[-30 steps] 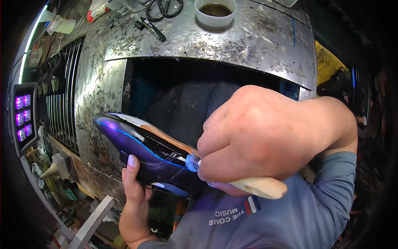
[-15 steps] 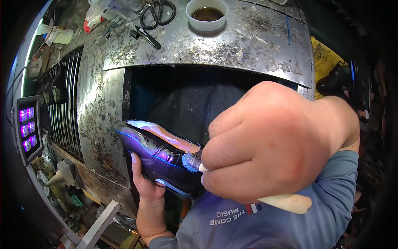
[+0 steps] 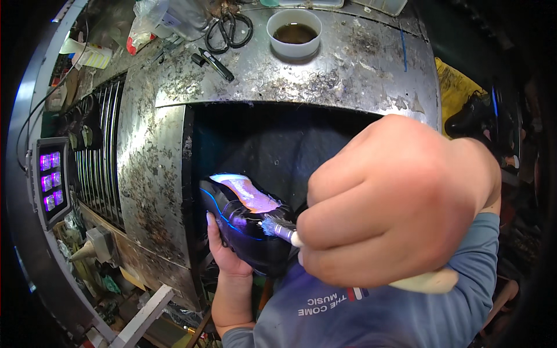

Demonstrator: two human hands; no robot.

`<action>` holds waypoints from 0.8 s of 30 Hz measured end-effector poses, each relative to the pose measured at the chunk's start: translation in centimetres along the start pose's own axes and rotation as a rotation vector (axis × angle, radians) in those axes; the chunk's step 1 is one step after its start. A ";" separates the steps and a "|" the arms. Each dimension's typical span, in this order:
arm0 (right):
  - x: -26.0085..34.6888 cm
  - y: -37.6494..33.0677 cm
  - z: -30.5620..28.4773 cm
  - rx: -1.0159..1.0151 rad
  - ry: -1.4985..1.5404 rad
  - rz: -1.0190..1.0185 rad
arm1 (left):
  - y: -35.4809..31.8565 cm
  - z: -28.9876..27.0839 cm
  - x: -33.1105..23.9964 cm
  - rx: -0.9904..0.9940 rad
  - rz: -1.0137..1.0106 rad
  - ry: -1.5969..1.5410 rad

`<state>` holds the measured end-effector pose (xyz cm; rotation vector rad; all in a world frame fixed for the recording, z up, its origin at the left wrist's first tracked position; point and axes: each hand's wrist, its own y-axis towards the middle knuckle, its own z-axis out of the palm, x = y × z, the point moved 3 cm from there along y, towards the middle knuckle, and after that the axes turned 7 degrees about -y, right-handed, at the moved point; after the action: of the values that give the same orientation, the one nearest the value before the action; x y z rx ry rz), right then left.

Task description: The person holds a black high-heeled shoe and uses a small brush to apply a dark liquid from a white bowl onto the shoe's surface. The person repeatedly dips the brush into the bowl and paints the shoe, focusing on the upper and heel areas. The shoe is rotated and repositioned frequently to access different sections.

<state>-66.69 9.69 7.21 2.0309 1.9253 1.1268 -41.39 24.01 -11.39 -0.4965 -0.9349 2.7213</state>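
My left hand (image 3: 233, 258) holds a black shoe (image 3: 261, 246) from its left side, thumb up along the wall; its other fingers are hidden beneath. Along the shoe's top the opening shows a pale and orange lining (image 3: 253, 196), and a blue glowing line runs down the dark side. In my closed right hand (image 3: 380, 203) is a brush (image 3: 283, 231) with a pale handle, whose end sticks out below the fist. The blue-tinged bristles touch the shoe near the end of the opening.
On the worn metal bench stands a white bowl (image 3: 294, 42) of dark liquid. Black-handled scissors (image 3: 228, 33) and a black marker (image 3: 217, 65) lie left of it. A lamp with purple lights (image 3: 51, 182) stands at the left, and a dark recess (image 3: 261, 139) lies beyond the shoe.
The shoe has shifted right in the view and turned, so more of its opening faces up. My right hand and the brush have moved slightly right, bristles still at the shoe.
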 end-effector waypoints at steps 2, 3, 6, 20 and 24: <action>-0.9 -0.5 -0.3 -0.181 -0.018 0.033 | 0.3 -0.1 0.6 0.189 -0.082 -0.102; -1.7 -0.7 -0.4 -0.258 -0.032 0.065 | 0.3 -0.1 0.7 0.097 -0.094 -0.166; -4.8 -1.6 -3.0 -0.331 -0.248 0.321 | 1.8 -1.3 1.5 0.310 -0.281 -0.394; -18.6 -5.5 -1.3 -0.140 -0.784 0.897 | 0.0 -1.4 4.9 0.243 -0.377 -0.673; -16.0 -4.6 -2.6 -0.470 -0.745 0.620 | 0.2 -1.4 4.8 0.238 -0.388 -0.732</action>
<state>-70.50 -4.90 -0.26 2.3216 0.6383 0.6372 -45.25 26.13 -13.67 0.6994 -0.7152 2.5903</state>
